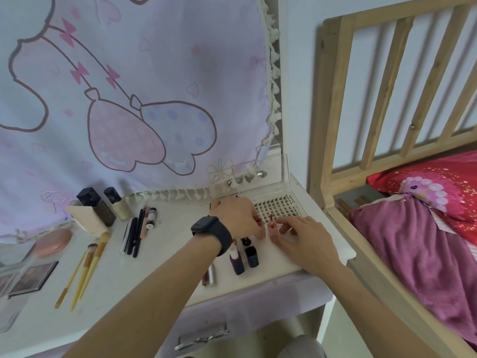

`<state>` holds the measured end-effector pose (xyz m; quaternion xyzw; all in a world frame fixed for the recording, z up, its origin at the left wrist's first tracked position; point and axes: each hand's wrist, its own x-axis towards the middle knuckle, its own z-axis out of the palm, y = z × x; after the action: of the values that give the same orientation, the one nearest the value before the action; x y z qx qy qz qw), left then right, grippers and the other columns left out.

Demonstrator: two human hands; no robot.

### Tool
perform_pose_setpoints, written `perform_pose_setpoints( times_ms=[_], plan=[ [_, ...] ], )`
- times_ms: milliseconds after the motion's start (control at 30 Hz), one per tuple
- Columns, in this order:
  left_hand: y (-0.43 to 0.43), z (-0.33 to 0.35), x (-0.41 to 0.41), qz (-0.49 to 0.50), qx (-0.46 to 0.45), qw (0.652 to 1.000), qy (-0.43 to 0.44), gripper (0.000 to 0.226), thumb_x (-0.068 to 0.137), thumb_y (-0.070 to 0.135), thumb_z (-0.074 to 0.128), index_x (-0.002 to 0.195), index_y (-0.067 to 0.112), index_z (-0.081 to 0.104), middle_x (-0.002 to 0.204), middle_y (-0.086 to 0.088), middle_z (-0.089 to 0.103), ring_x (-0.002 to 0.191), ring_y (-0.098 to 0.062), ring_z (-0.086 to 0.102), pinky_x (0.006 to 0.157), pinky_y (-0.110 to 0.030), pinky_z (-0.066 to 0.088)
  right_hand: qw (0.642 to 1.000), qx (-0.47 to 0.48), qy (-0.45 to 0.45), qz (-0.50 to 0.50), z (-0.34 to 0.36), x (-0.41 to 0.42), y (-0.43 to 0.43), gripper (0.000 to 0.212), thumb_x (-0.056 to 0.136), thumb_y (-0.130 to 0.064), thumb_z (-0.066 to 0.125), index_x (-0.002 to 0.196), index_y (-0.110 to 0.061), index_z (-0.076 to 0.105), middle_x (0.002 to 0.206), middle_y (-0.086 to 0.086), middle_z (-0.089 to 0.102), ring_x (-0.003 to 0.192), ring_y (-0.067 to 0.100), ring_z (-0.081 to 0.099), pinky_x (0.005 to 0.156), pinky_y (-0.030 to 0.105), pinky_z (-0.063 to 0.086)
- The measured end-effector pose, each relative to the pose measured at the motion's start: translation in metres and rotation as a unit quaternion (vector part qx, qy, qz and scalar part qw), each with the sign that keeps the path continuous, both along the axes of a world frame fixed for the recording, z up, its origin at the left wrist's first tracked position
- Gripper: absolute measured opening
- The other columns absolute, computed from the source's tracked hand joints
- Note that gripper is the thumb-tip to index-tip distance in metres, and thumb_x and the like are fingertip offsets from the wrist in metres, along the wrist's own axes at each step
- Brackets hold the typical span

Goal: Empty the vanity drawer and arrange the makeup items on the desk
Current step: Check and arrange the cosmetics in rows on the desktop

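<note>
Head view, looking down at a white tabletop against a pastel cartoon curtain, with a wooden bed to the right.

Both hands meet over the right part of the tabletop. Between them stands a pink tube, upright, its long axis vertical and a reddish tip at the top. It sits just in front of a clear lash tray.

The right hand comes in from the lower right. Its thumb and forefinger appear to pinch the tube low down. The left hand, with a dark watch on the wrist, lies just left of the tube, fingers curled down toward it. Whether it grips anything cannot be told. The right hand is the nearer one and seems to have charge of the tube.

Two dark lipsticks stand side by side just nearer the person, with a lip gloss lying left of them.

Further left lie pencils, brushes, two bottles, a round compact and a palette.

The tube likely belongs beside the lipsticks: a short move toward the person, kept upright so it doesn't knock them.
</note>
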<state>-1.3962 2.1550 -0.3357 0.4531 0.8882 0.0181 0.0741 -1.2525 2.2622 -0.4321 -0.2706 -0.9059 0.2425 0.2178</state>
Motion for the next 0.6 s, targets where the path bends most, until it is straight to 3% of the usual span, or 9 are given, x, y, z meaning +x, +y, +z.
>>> perform_pose_setpoints(
  times_ms=[133,200,300,467,600],
  plan=[
    [-0.017,0.019,-0.009,0.016,0.042,0.999,-0.025,0.045,0.081,0.063,0.065,0.117,0.036,0.067,0.109,0.014,0.067,0.108,-0.014,0.057,0.101,-0.041,0.030,0.998,-0.055,-0.001,-0.010,0.006,0.005,-0.003,0.038,0.089,-0.051,0.064,0.126,-0.040,0.058,0.098,-0.026,0.061,0.094,-0.001,0.053,0.084,0.023,0.043],
    [-0.035,0.029,-0.018,0.031,0.096,0.994,-0.037,0.038,0.088,0.061,0.058,0.117,0.038,0.066,0.111,0.016,0.065,0.110,-0.012,0.057,0.109,-0.044,0.034,0.992,-0.112,0.046,-0.030,0.008,0.014,-0.009,0.045,0.087,-0.034,0.071,0.130,-0.035,0.056,0.102,-0.024,0.061,0.096,-0.002,0.055,0.089,0.026,0.048],
    [-0.075,0.035,-0.038,0.071,0.185,0.979,-0.047,0.031,0.091,0.060,0.054,0.112,0.040,0.066,0.105,0.020,0.064,0.104,-0.009,0.059,0.105,-0.045,0.042,0.980,-0.134,0.132,-0.057,0.013,0.032,-0.032,0.044,0.086,-0.018,0.074,0.122,-0.037,0.057,0.103,-0.023,0.063,0.099,-0.005,0.055,0.092,0.031,0.051],
    [-0.146,0.014,-0.058,0.147,0.293,0.942,-0.074,0.022,0.094,0.048,0.058,0.110,0.035,0.066,0.103,0.018,0.065,0.098,-0.006,0.058,0.093,-0.034,0.050,0.976,-0.096,0.195,0.017,0.026,0.047,-0.091,0.049,0.085,-0.007,0.075,0.102,-0.050,0.057,0.101,-0.022,0.065,0.099,0.000,0.059,0.084,0.016,0.045],
    [-0.190,-0.017,-0.057,0.203,0.305,0.926,-0.090,0.020,0.095,0.039,0.059,0.114,0.032,0.064,0.107,0.012,0.064,0.100,-0.011,0.058,0.088,-0.030,0.046,0.974,-0.019,0.191,0.121,0.033,0.029,-0.142,0.028,0.089,-0.013,0.072,0.105,-0.034,0.066,0.105,-0.025,0.062,0.101,-0.006,0.058,0.087,0.004,0.042]
  ],
)
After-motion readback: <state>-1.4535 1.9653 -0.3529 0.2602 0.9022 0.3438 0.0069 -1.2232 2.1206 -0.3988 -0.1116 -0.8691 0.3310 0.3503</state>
